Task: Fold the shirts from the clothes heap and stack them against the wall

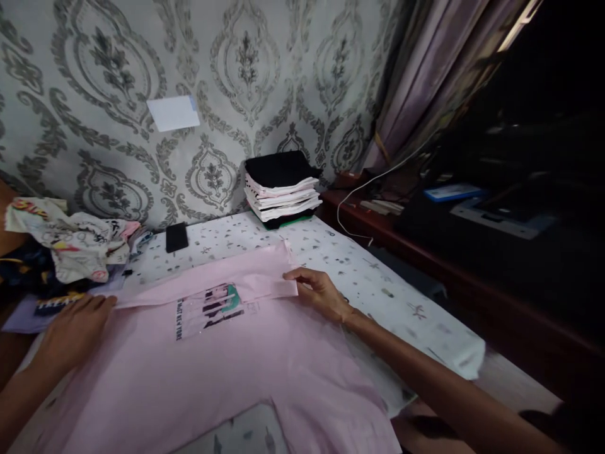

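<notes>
A pink T-shirt [198, 378] with a printed picture and dark lettering lies spread on a white patterned cloth [387, 290]. Its far edge is folded over in a long strip. At the left end of that strip, my left hand [78, 328] is closed on the shirt's fabric, back of the hand up. My right hand [321, 293] pinches the right end of the fold between thumb and fingers.
Folded clothes [283, 195] stand stacked by the wall, black on top. A dark phone [176, 238] lies left of them. Crumpled clothes [80, 239] sit at the left. Along the right runs a dark red wooden edge [401, 233] with a white cable [352, 189].
</notes>
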